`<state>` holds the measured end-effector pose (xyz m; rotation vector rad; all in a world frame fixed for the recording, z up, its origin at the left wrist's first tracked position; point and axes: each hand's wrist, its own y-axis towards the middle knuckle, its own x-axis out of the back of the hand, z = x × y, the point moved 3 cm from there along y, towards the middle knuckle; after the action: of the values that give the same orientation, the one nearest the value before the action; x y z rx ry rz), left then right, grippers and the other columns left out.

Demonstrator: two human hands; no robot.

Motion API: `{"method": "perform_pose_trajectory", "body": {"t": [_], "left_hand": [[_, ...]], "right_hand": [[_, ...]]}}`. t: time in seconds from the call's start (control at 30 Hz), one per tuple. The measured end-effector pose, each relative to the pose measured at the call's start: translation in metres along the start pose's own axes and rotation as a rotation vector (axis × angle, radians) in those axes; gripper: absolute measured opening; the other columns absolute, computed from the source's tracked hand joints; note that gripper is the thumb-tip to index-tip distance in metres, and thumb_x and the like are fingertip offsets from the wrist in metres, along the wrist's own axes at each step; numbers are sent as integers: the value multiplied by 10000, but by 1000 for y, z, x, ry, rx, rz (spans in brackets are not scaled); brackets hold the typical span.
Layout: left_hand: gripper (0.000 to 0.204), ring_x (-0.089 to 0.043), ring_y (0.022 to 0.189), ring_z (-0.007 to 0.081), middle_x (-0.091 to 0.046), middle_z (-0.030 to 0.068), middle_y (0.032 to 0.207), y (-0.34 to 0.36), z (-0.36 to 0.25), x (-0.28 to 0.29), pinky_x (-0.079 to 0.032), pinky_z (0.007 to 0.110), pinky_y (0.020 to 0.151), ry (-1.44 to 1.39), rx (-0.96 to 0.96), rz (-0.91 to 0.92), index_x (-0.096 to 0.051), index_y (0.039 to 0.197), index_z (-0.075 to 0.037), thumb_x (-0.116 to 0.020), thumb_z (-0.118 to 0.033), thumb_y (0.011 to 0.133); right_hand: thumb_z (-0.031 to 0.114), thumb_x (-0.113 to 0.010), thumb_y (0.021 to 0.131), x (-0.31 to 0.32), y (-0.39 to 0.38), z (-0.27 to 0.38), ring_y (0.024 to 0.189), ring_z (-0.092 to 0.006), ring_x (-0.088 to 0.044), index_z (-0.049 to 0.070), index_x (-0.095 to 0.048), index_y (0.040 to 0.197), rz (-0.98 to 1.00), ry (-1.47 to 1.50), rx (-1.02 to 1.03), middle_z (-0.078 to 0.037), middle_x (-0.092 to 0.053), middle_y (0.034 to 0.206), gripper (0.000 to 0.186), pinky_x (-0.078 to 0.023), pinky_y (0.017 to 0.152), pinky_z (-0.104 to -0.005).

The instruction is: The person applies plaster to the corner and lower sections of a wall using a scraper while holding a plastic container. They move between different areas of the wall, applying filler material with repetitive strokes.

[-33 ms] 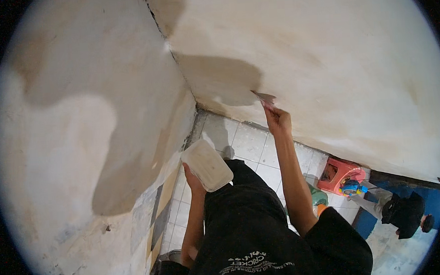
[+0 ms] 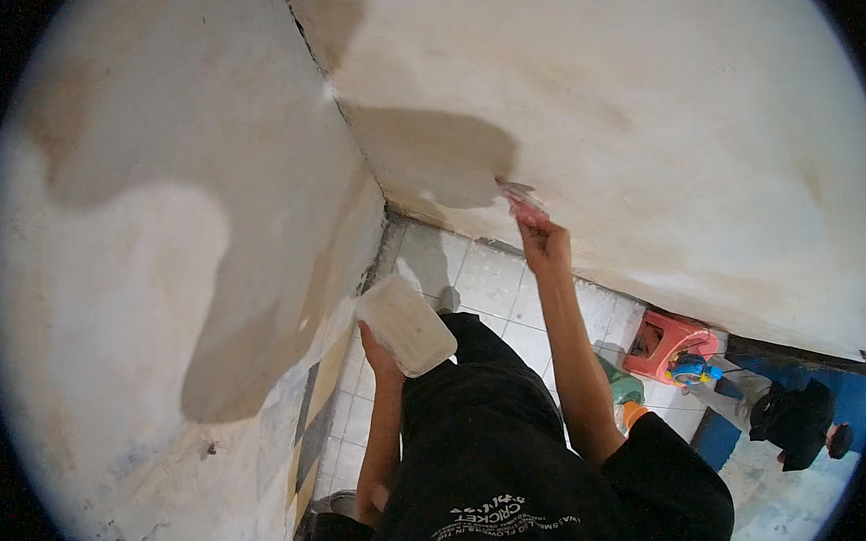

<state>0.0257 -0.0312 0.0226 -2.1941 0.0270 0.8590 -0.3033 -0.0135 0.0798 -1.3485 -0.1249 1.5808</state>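
My left hand [image 2: 381,355] is closed round the side of a whitish rectangular plastic tub [image 2: 409,327], tilted in front of my body. Pale smears show on the tub. Farther forward, my right hand [image 2: 546,244] grips a small reddish putty knife [image 2: 526,205]. The knife's thin blade is at the off-white plastered wall [image 2: 643,162], close to the edge of a shadow. Whether the blade presses on the plaster cannot be made out. My fingers hide part of the handle.
A second wall [image 2: 140,286] meets the first in a cracked corner on the left. White floor tiles [image 2: 492,277] lie below. To the right are a red plastic stool [image 2: 668,346], a green thing [image 2: 623,383] beside my arm, and another person in dark clothing [image 2: 798,418].
My right wrist has turned slightly, so more of the reddish side of the putty knife shows. My left hand and the tub have hardly moved.
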Motion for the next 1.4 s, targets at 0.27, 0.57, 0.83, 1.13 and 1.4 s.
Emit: {"method": "perform_pose_trajectory", "body": {"t": [0.27, 0.57, 0.83, 1.13, 1.4], "left_hand": [[687, -468, 1212, 334, -459, 144, 1361, 11, 26, -17, -381, 466, 1025, 31, 61, 61, -355, 1396, -69, -356, -581, 939], [687, -479, 1204, 332, -473, 148, 1349, 27, 45, -28, -388, 471, 1018, -88, 107, 110, -365, 1388, -69, -382, -582, 931], [681, -483, 1200, 334, -476, 144, 1350, 9, 16, -17, -392, 468, 1015, -53, 14, 74, -359, 1396, -75, -357, -580, 939], [682, -487, 1193, 341, -471, 141, 1355, 16, 17, 4, -397, 474, 1011, -35, 9, 61, -349, 1402, -78, -344, -580, 941], [681, -483, 1201, 343, -472, 141, 1355, 27, 35, -13, -394, 475, 1018, -17, 127, 185, -350, 1402, -78, -341, -579, 941]], "right_hand": [[54, -553, 889, 52, 82, 31, 1056, -248, -572, -206, -510, 1107, 84, -164, 45, -252, -571, 1145, 342, -497, 925, -338], [-100, -317, 891, 52, 86, 51, 1140, -417, -504, -271, -348, 1161, -75, 5, 37, -351, -448, 1225, 322, -465, 1013, -429], [-140, -333, 837, 21, 20, 22, 1226, -436, -422, -283, -321, 1160, -149, 121, -125, -346, -402, 1277, 354, -422, 1059, -448], [-155, -365, 802, 85, 48, 20, 1171, -431, -496, -218, -379, 1187, -164, 394, -165, -327, -442, 1282, 390, -477, 998, -385], [82, -562, 928, 107, 118, 62, 1033, -185, -567, -169, -507, 1116, 23, -336, 95, -204, -573, 1171, 318, -481, 831, -193]]}}
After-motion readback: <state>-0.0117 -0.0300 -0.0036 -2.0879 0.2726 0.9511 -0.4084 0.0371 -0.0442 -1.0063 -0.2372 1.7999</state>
